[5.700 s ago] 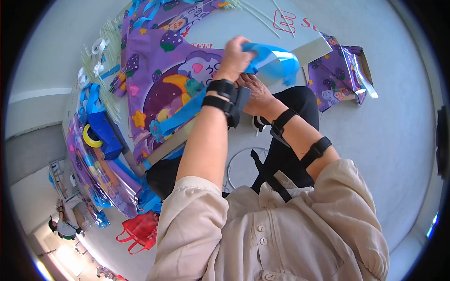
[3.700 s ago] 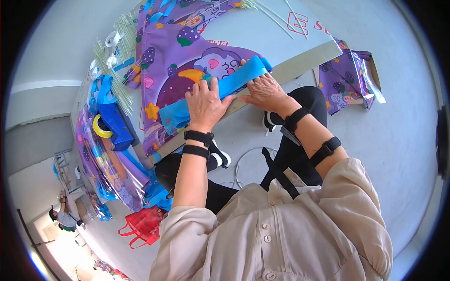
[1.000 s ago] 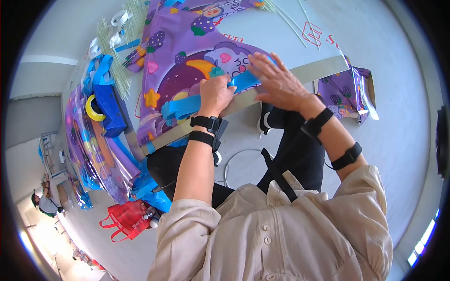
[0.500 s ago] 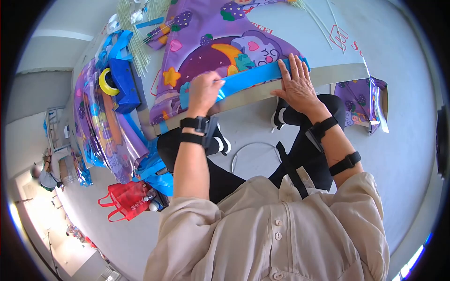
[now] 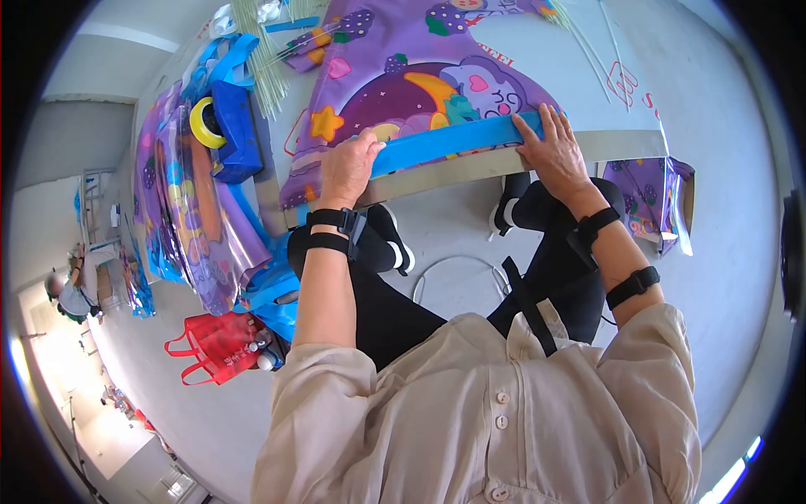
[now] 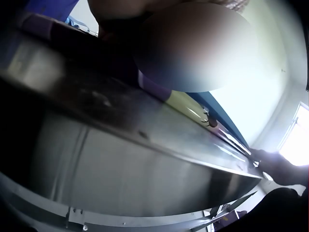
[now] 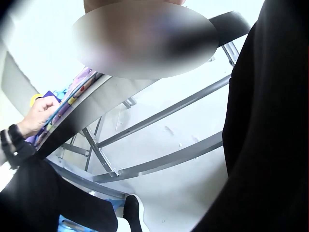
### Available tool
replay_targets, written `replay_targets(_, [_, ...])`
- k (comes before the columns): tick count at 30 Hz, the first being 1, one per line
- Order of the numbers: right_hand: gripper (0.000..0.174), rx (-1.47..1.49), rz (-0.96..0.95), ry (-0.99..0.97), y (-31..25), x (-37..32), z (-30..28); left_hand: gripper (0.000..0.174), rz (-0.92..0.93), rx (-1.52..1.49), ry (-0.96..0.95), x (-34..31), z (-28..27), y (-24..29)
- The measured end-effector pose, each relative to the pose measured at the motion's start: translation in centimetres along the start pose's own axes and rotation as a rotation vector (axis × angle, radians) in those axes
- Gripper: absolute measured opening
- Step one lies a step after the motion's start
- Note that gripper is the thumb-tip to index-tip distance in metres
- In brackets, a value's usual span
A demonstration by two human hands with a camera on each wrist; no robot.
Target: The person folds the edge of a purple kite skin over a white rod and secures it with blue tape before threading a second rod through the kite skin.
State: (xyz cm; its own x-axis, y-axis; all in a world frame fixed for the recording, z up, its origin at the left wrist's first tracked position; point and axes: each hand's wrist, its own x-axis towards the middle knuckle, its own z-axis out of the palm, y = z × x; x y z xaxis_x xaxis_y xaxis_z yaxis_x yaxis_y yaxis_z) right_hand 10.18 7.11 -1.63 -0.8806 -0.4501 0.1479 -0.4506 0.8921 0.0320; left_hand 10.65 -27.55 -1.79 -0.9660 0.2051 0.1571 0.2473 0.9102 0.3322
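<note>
A blue strip (image 5: 453,141) lies flat along the front edge of the purple printed sheet (image 5: 369,80), near the table's edge. In the head view my left hand (image 5: 348,170) pinches the strip's left end between thumb and curled fingers. Spread fingers of my right hand (image 5: 555,155) rest on the strip's right end. The right wrist view also shows the left hand (image 7: 39,116) at the sheet's edge. Blur covers much of both wrist views.
On the left are a blue tape dispenser (image 5: 237,134) with yellow tape, glossy printed bags (image 5: 189,210) and thin pale sticks (image 5: 267,71). A red bag (image 5: 220,344) lies lower left. A box with purple sheets (image 5: 642,197) stands at the right. Another person (image 5: 74,294) is far left.
Since the earlier frames, the strip has been straightened flat along the edge. My left hand has slid left along it, and my right hand has come down onto its right end.
</note>
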Motion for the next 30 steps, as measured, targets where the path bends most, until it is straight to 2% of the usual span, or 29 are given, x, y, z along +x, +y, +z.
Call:
replay_targets(2, [0.05,-0.003,0.0,0.012,-0.2,0.1,0.0,0.018,0.058,0.047,0.025,-0.1,0.1,-0.2])
replay_targets(5, [0.048,-0.009,-0.011,0.035,0.0,0.2,0.5,0.012,-0.052,0.142,-0.072,-0.3,-0.1,0.8])
replay_targets(7, [0.047,-0.011,-0.025,0.049,0.2,0.2,0.8,0.012,0.215,0.279,0.19,-0.2,0.0,1.0])
replay_targets(8, [0.047,-0.042,-0.042,0.049,0.3,0.2,0.9,0.012,0.212,0.279,0.191,-0.3,0.1,1.2])
replay_targets(10, [0.047,-0.073,-0.063,0.049,0.3,0.2,0.8,0.013,0.401,0.282,0.14,-0.2,-0.9,2.6])
replay_targets(14, [0.048,-0.205,-0.111,-0.017,0.5,0.2,0.8,0.02,0.419,0.289,0.077,-1.4,0.3,1.5])
replay_targets(16, [0.048,-0.233,-0.117,-0.012,0.8,0.3,0.8,0.032,0.292,0.205,-0.054,-2.4,-0.9,3.3])
replay_targets(17, [0.047,-0.22,-0.13,0.001,0.9,0.4,0.8,0.032,0.295,0.206,-0.054,-3.0,-0.9,3.8])
replay_targets(19, [0.046,-0.208,-0.142,0.017,1.0,0.5,0.8,0.045,0.294,0.302,0.084,-3.8,-0.7,4.6])
replay_targets(22, [0.044,-0.204,-0.146,0.041,1.2,0.5,0.9,0.048,0.193,0.398,0.058,-3.7,0.0,5.3])
replay_targets(23, [0.042,-0.219,-0.154,0.046,1.3,0.6,0.9,0.048,0.192,0.396,0.059,-3.6,0.2,5.3])
replay_targets(25, [0.041,-0.236,-0.163,0.05,1.5,0.7,1.0,0.043,0.168,0.578,0.017,-3.0,0.7,5.2])
replay_targets(29, [0.037,-0.225,-0.144,0.083,1.5,0.9,1.2,0.04,0.179,0.472,0.043,-2.8,0.7,4.0])
replay_targets(30, [0.036,-0.226,-0.142,0.098,1.5,1.0,1.0,0.036,0.199,0.426,0.101,-2.8,0.6,3.7])
